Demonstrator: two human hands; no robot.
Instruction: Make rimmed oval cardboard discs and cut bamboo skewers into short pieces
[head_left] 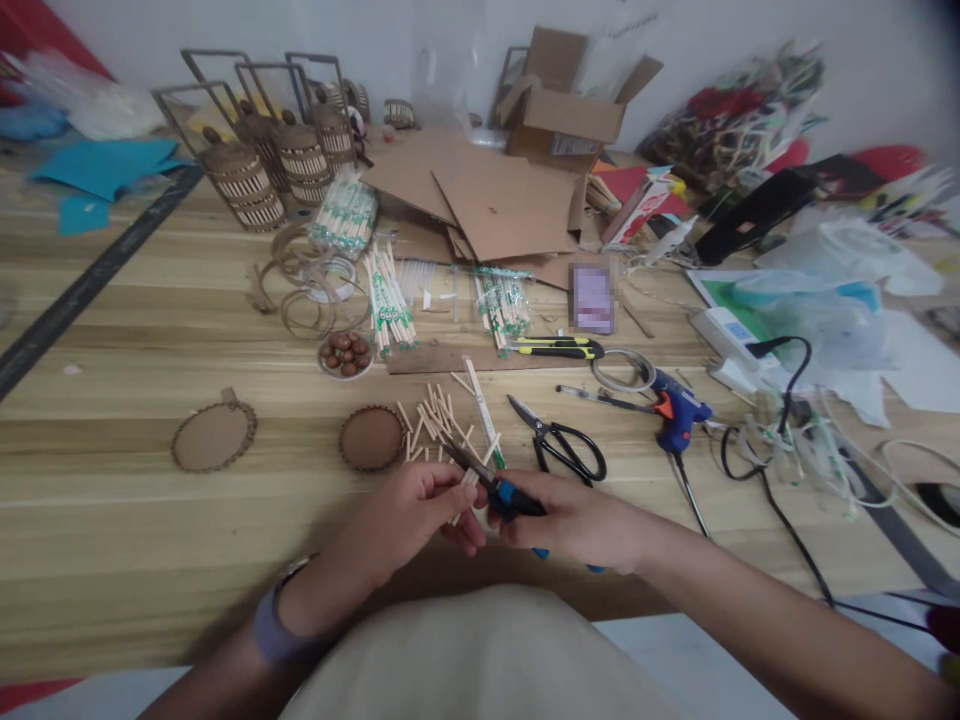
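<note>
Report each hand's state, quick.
Left hand: closed, pinching thin wooden sticks between thumb and fingers.
Right hand: closed around the handles of the blue-and-black cutters.

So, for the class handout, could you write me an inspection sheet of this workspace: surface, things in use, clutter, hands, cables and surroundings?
Surface: pale wood-grained tabletop, crowded toward the back and right.
Things in use: thin pale wooden sticks and a blue-and-black-handled metal cutter; short pale stick pieces lie beside a round brown cardboard disc.
Clutter: black-handled metal scissors, yellow-and-black utility knife, blue glue gun with orange trigger.
Hands: left hand pinches the sticks; right hand grips the cutter.
Cables: black glue-gun cord runs toward the near edge; another black cord lies to its right.
Surroundings: white wall behind; open brown cardboard box at the back.
</note>
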